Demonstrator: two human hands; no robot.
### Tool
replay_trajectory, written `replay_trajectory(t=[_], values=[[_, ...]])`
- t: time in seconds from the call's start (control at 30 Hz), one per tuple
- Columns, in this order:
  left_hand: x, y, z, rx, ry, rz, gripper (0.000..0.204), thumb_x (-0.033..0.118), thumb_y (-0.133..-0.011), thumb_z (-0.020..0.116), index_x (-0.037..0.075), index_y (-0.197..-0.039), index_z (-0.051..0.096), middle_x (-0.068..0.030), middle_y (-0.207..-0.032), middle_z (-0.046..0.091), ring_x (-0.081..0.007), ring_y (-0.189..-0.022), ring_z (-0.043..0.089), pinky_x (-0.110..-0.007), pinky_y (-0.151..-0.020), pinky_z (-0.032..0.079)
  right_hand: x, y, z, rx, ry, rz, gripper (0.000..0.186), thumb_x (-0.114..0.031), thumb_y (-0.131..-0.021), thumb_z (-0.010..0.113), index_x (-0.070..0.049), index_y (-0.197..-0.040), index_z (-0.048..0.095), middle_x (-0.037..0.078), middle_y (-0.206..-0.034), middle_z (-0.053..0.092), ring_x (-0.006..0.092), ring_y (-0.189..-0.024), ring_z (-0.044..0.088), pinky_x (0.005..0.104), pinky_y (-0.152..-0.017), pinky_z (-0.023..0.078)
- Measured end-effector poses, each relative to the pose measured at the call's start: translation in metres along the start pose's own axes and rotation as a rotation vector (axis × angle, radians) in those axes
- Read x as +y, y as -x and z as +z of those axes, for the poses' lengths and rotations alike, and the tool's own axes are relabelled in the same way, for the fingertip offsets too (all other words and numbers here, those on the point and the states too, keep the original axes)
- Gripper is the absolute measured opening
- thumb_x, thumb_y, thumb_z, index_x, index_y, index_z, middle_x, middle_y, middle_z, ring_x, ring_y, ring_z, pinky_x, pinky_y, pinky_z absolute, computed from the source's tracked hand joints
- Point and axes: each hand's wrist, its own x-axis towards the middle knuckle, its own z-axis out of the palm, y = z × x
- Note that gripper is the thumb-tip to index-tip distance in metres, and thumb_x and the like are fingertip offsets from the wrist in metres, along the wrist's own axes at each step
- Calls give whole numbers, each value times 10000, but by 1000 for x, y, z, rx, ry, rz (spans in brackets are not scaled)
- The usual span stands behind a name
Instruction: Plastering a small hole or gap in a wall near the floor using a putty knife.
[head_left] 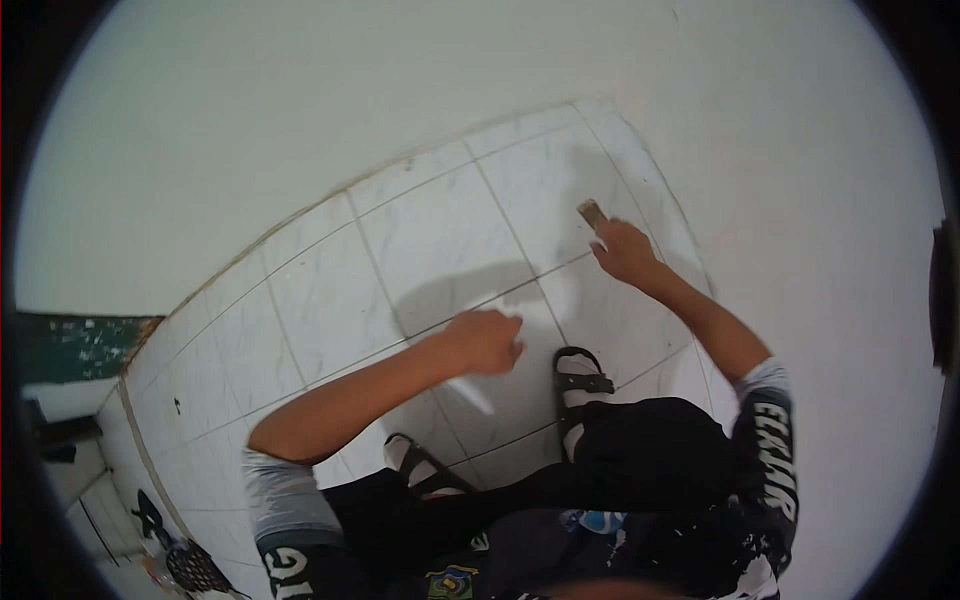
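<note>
My right hand (627,252) is closed around a short, flat, brownish tool (592,213), perhaps a brush or scraper. Its end sticks out past my fingers toward the far corner, above the white floor tiles (430,220). The rest of it is hidden in my grip. Over the middle of the floor, my left hand (485,341) is curled closed, with the back of the hand up. Below that hand shows a pale, blurred streak (472,396); I cannot tell whether it is a held thing or a shine on the tiles.
White walls (330,90) meet the floor ahead and on the right. My sandalled feet (580,380) stand apart on the tiles. A dark green panel (80,346) with worn paint is at the left. Toward the lower left lies a black patterned item (195,568).
</note>
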Motion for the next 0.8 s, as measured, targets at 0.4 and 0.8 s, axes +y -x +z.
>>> replay_trajectory(t=[0.4, 0.8], values=[[1, -204, 34, 533, 693, -230, 205, 197, -917, 567, -6, -890, 554, -155, -728, 627, -276, -703, 638, -380, -660, 489, 92, 49, 95, 20, 108, 296, 347, -89, -832, 560, 70, -1126, 469, 244, -1021, 552, 369, -977, 578, 426, -757, 525], [28, -269, 50, 428, 1399, -499, 339, 344, -959, 522, 7, -962, 549, -95, -814, 639, -173, -625, 635, -326, -530, 507, 27, 82, 39, -15, -227, 325, 404, -144, -837, 577, -11, -1212, 510, 248, -909, 563, 397, -669, 630, 459, -601, 533]])
